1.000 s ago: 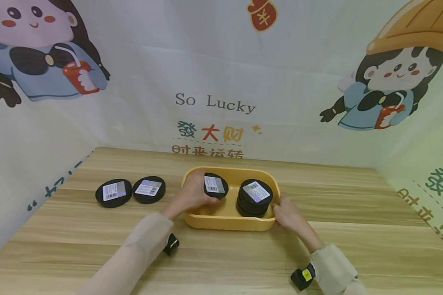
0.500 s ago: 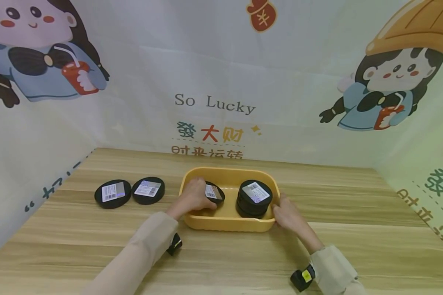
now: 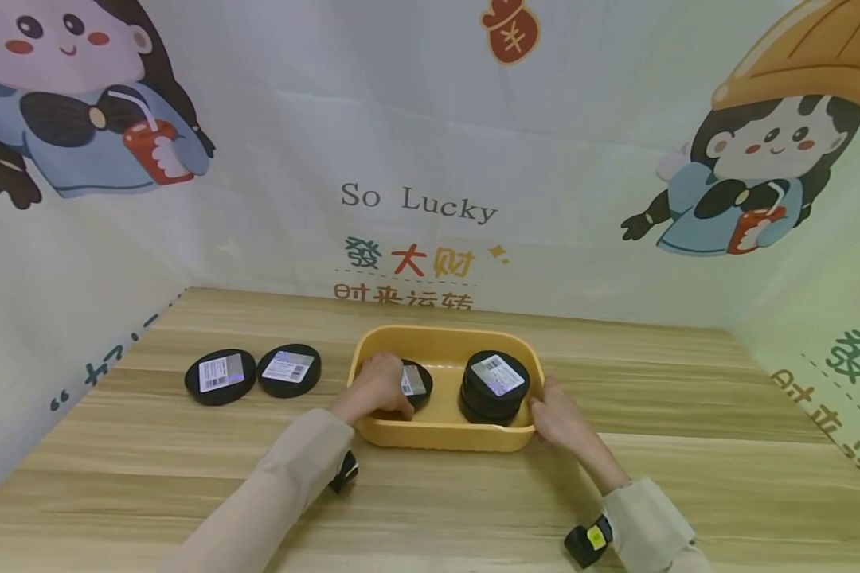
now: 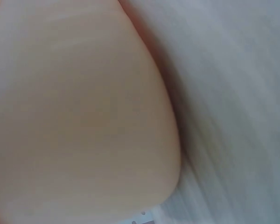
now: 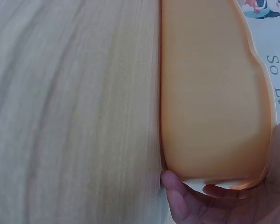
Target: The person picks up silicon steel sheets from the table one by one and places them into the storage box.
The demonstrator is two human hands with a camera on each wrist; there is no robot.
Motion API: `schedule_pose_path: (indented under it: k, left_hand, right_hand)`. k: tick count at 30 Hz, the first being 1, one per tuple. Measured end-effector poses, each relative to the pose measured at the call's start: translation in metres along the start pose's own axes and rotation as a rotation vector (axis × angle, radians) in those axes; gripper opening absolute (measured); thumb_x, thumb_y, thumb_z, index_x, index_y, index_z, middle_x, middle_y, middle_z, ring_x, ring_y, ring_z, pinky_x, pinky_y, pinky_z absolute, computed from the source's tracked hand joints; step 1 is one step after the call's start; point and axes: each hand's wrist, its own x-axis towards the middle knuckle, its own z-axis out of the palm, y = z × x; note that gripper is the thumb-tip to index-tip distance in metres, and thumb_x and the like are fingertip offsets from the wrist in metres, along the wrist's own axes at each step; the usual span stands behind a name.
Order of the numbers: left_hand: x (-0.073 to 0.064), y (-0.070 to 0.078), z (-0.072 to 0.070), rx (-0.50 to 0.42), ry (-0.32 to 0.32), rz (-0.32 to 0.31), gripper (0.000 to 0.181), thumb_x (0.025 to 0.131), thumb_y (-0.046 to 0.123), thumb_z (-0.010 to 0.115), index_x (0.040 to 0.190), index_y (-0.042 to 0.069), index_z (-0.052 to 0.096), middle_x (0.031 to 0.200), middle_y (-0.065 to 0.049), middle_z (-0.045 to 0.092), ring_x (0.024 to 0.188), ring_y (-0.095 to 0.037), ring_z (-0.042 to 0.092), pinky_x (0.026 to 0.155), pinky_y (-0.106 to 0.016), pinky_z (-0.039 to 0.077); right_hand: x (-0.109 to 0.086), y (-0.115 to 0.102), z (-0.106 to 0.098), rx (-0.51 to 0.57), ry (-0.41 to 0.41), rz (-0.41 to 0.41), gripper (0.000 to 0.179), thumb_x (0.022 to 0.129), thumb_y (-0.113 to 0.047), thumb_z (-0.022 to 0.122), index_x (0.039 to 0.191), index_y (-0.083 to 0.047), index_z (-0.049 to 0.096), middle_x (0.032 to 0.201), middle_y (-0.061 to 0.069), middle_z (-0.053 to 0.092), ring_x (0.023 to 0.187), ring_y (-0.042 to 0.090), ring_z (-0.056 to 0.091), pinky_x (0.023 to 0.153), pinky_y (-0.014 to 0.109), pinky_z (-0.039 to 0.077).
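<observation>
A yellow plastic basket point(image 3: 437, 436) stands on the table. My left hand point(image 3: 380, 386) reaches down into its left half and grips a flat black round tin-like disc point(image 3: 417, 383) with a white label on top. The fingers cover the disc's left part. In the basket's right half is a stack of similar black discs point(image 3: 498, 374), label up. My right hand point(image 3: 564, 414) holds the basket's right end. In the right wrist view, the fingers of that right hand point(image 5: 224, 205) curl around the end of the basket point(image 5: 214, 102).
Two more black labelled discs, a left one point(image 3: 220, 376) and a right one point(image 3: 289, 370), lie side by side on the wooden table point(image 3: 459, 509), left of the basket. A printed cloth backdrop point(image 3: 588, 278) rises behind the table and at both sides.
My left hand has lowered the black disc into the basket's left half; it was tilted near rim height before and now lies flatter and lower. The right hand stays at the basket's end.
</observation>
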Motion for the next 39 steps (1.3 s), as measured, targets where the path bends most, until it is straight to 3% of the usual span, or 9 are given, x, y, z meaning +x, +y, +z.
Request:
schedule_pose_path:
  k: [3, 4, 7, 14, 19, 33, 39]
  left_hand:
    - [0.010, -0.006, 0.009, 0.053, -0.036, -0.010, 0.053, 0.051, 0.022, 0.084, 0.087, -0.005, 0.055, 0.087, -0.014, 0.053, 0.090, -0.031, 0.049, 0.083, -0.042, 0.035]
    - [0.020, -0.014, 0.021, 0.056, -0.011, 0.013, 0.056, 0.049, 0.026, 0.085, 0.086, -0.004, 0.055, 0.085, -0.014, 0.053, 0.087, -0.031, 0.049, 0.082, -0.041, 0.034]
    - [0.028, -0.020, 0.031, 0.080, -0.012, 0.008, 0.058, 0.047, 0.027, 0.085, 0.085, -0.003, 0.055, 0.085, -0.014, 0.053, 0.086, -0.031, 0.049, 0.079, -0.041, 0.034]
    - [-0.002, 0.004, 0.000, 0.066, -0.055, -0.030, 0.051, 0.054, 0.018, 0.083, 0.088, -0.007, 0.055, 0.087, -0.016, 0.053, 0.089, -0.032, 0.048, 0.081, -0.041, 0.034]
    - [-0.004, 0.003, 0.000, 0.041, -0.058, -0.035, 0.057, 0.054, 0.018, 0.084, 0.093, -0.009, 0.053, 0.091, -0.019, 0.052, 0.093, -0.034, 0.046, 0.084, -0.042, 0.034]
    - [-0.011, 0.001, -0.002, -0.016, 0.006, 0.034, 0.062, 0.056, 0.026, 0.083, 0.096, -0.008, 0.051, 0.088, -0.015, 0.050, 0.093, -0.034, 0.049, 0.086, -0.041, 0.035]
    - [-0.016, -0.001, -0.007, -0.072, 0.029, 0.081, 0.071, 0.064, 0.025, 0.079, 0.113, -0.012, 0.044, 0.107, -0.026, 0.050, 0.104, -0.037, 0.046, 0.091, -0.042, 0.037]
  right_hand:
    - [-0.001, -0.001, 0.000, -0.006, 0.001, 0.000, 0.024, 0.086, -0.006, 0.038, 0.103, 0.010, 0.040, 0.055, 0.008, 0.050, 0.041, 0.016, 0.049, 0.042, 0.025, 0.038]
    - [-0.001, -0.001, 0.000, -0.008, 0.002, -0.001, 0.024, 0.086, -0.006, 0.038, 0.102, 0.010, 0.040, 0.054, 0.008, 0.050, 0.041, 0.016, 0.049, 0.042, 0.025, 0.038]
    - [-0.001, -0.002, 0.000, -0.010, 0.003, -0.003, 0.023, 0.086, -0.007, 0.038, 0.101, 0.010, 0.041, 0.055, 0.008, 0.050, 0.041, 0.017, 0.050, 0.042, 0.025, 0.038]
    - [-0.002, -0.003, 0.000, 0.000, -0.006, 0.004, 0.023, 0.086, -0.006, 0.038, 0.102, 0.010, 0.040, 0.057, 0.009, 0.051, 0.043, 0.017, 0.050, 0.043, 0.025, 0.039]
    - [-0.002, -0.002, 0.000, -0.003, -0.004, 0.000, 0.023, 0.085, -0.006, 0.038, 0.101, 0.010, 0.040, 0.057, 0.009, 0.051, 0.043, 0.017, 0.050, 0.043, 0.025, 0.039]
    - [-0.001, -0.001, 0.000, 0.029, -0.019, 0.002, 0.029, 0.086, -0.006, 0.037, 0.108, 0.013, 0.037, 0.058, 0.010, 0.051, 0.043, 0.017, 0.050, 0.043, 0.025, 0.040]
    - [-0.002, -0.002, 0.000, 0.018, -0.014, 0.003, 0.029, 0.086, -0.006, 0.037, 0.107, 0.014, 0.037, 0.059, 0.011, 0.051, 0.043, 0.017, 0.050, 0.042, 0.025, 0.040]
